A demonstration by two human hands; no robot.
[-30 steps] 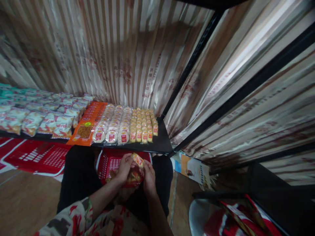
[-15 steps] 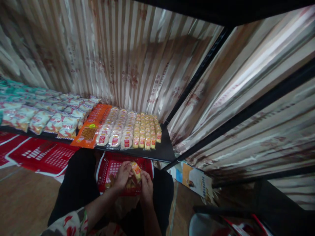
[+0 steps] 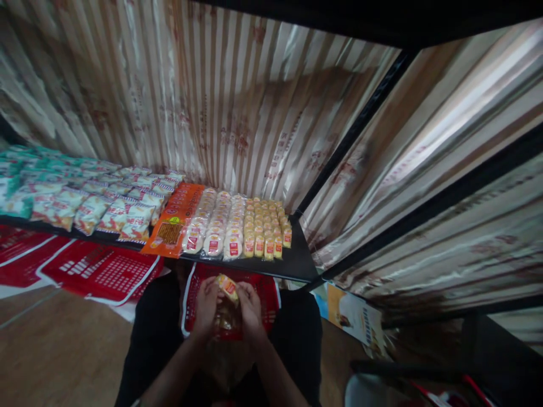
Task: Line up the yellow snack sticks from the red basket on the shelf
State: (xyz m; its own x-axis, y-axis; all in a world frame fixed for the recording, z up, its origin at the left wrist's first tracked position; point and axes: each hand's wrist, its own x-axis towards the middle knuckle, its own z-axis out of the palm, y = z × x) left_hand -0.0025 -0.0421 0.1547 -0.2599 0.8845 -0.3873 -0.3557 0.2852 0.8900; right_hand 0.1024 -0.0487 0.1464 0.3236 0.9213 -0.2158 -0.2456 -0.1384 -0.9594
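Head view: our left hand (image 3: 206,299) and right hand (image 3: 250,302) both pinch one small packet (image 3: 228,286) over the red basket (image 3: 267,294) on our lap. A loose pinch could let it drop among the others there. Beyond, the shelf (image 3: 292,263) rows (image 3: 265,232) sit tight; a careless nudge could topple them.

Snack packet (image 3: 227,286) between left hand (image 3: 206,302) and right hand (image 3: 250,305), above basket (image 3: 267,294), shelf (image 3: 292,263) behind
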